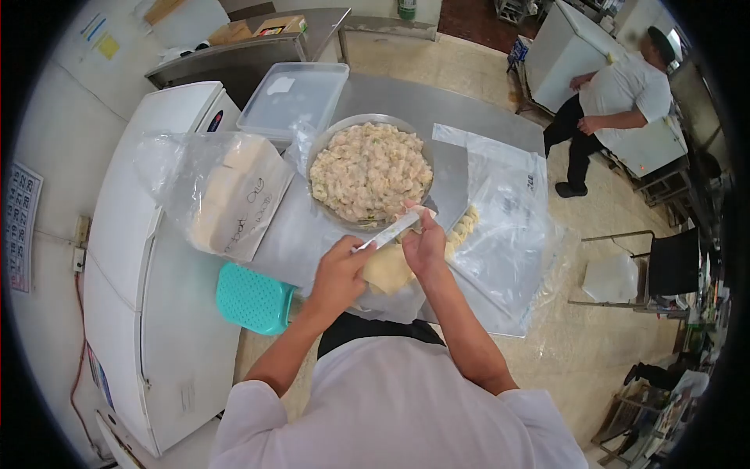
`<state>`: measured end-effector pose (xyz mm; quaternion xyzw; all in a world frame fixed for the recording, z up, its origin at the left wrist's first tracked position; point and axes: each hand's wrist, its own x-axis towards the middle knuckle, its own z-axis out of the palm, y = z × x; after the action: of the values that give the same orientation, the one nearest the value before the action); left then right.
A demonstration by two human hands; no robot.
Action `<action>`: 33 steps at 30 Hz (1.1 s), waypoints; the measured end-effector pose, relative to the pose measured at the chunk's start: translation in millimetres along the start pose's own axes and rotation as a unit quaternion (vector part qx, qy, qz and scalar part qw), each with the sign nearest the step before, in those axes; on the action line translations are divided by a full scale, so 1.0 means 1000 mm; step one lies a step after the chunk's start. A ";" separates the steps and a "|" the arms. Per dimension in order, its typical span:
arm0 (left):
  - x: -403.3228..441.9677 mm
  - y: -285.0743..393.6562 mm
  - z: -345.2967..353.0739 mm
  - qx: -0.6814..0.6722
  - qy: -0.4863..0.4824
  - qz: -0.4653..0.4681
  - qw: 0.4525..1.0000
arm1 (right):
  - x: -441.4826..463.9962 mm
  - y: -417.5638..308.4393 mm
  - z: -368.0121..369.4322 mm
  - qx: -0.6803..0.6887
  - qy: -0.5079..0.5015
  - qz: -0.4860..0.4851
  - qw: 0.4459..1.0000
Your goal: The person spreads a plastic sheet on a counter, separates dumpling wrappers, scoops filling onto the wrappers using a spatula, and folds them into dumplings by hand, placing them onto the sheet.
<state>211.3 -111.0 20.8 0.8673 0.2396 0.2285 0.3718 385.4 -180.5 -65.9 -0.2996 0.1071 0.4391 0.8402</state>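
My left hand [341, 271] is closed around one end of a flat whitish spatula [394, 229]. The spatula's far end meets my right hand [425, 244], whose fingers are curled around a small piece of pale dough wrapper, partly hidden by the fingers. Just beyond both hands stands a wide round metal bowl [314, 141] heaped with a chunky pale filling [371, 172]. A stack of yellowish dough wrappers [387, 270] lies below my hands. To the right of my right hand, several folded dumplings [464, 227] sit in a row at the edge of a clear plastic sheet [504, 234].
A plastic-wrapped pack [234, 195] with handwriting and a lidded clear container [293, 98] are left of the bowl. A turquoise perforated stool [254, 298] stands beside a white freezer [168, 258]. Another person [621, 98] is at the far right, beyond a black chair [673, 262].
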 end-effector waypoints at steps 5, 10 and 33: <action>0.013 -0.027 0.006 0.010 -0.044 0.052 0.998 | -0.017 -0.022 0.013 -0.016 -0.148 0.030 0.988; 0.015 0.004 -0.022 -0.025 -0.052 0.013 0.998 | -0.016 0.000 0.002 -0.324 -0.165 -0.190 0.912; 0.053 0.000 0.095 -0.312 -0.042 -0.099 0.944 | -0.020 -0.038 0.003 -0.052 -0.080 0.016 0.995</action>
<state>307.0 -131.1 -26.0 0.6887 0.2247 0.2172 0.6543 403.9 -208.7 -38.6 -0.3048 0.0215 0.4800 0.8223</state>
